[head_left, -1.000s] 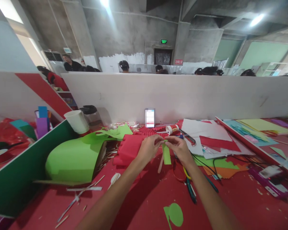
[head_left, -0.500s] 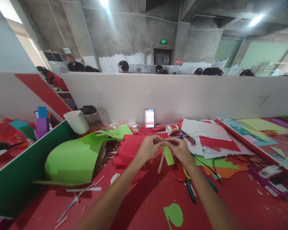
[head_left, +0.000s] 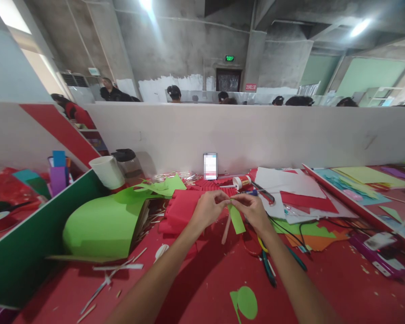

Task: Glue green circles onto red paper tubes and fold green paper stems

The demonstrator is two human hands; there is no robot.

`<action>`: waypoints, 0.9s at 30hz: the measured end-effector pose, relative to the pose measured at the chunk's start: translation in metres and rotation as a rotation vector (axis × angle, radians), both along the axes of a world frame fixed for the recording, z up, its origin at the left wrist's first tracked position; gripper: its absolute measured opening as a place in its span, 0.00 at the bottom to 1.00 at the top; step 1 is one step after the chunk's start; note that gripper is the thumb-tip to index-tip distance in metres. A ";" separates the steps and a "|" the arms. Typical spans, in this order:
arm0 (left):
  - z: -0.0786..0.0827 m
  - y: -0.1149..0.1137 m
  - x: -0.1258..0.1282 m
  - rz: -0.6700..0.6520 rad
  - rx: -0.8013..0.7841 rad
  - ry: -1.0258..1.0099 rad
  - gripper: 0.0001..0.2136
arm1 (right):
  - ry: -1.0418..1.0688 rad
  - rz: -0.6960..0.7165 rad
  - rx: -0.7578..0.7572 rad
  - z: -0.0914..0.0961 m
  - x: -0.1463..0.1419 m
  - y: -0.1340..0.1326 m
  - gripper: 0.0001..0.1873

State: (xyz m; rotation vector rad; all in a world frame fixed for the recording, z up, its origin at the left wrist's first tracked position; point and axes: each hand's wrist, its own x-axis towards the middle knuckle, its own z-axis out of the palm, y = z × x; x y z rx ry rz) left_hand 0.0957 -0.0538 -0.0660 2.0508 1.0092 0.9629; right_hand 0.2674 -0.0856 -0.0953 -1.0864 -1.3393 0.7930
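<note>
green paper strip [head_left: 237, 219] | hangs slanted over the red bench [head_left: 195, 292] | left hand [head_left: 209, 207] and right hand [head_left: 254, 211]: fingers closed in a pinch at its top end | probably light, thin and bendable, easily creased or torn; best held lightly near an edge

1. Front and centre, a long white partition panel [head_left: 168, 135] runs right across behind the red-topped bench [head_left: 202, 292].
2. Over it rises a bare grey concrete wall [head_left: 175, 49], its lower stretch daubed with ragged white paint [head_left: 189, 83]!
3. There's a dark rectangular doorway [head_left: 228, 81], a glowing green exit sign [head_left: 229, 58] just above, a small red sign [head_left: 250, 87] beside it.
4. Overhead, two bright white ceiling lights [head_left: 361, 28] blaze; far right, a pale green wall [head_left: 381, 78].
</note>
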 end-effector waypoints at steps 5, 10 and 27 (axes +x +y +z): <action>-0.001 -0.003 0.000 0.054 0.076 0.115 0.05 | -0.064 0.036 0.011 -0.002 -0.001 0.000 0.10; -0.006 -0.005 0.001 0.056 0.204 0.205 0.04 | -0.187 -0.002 0.025 -0.011 0.001 0.005 0.07; -0.003 -0.005 0.008 -0.100 0.178 -0.022 0.09 | 0.253 -0.012 -0.043 -0.005 0.002 0.005 0.11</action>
